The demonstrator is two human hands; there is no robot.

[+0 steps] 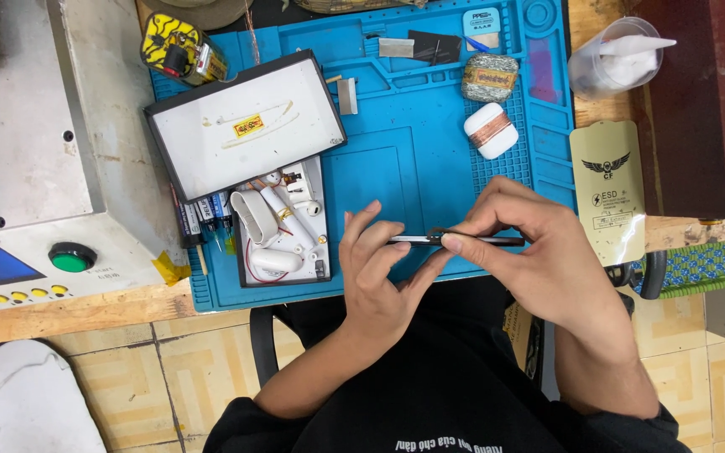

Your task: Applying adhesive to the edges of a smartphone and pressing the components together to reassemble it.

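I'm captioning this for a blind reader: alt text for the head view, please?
Two bare hands, left hand and right hand, pinch a thin dark metal tool above a blue silicone work mat, beside an open white parts box.

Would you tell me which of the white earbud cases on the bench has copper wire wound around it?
It is the white rounded case lying alone on the blue silicone mat, upper right; the other white cases sit unwrapped in the open box.

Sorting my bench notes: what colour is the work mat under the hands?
Blue, seen best in the head view: the work mat lies under both hands.
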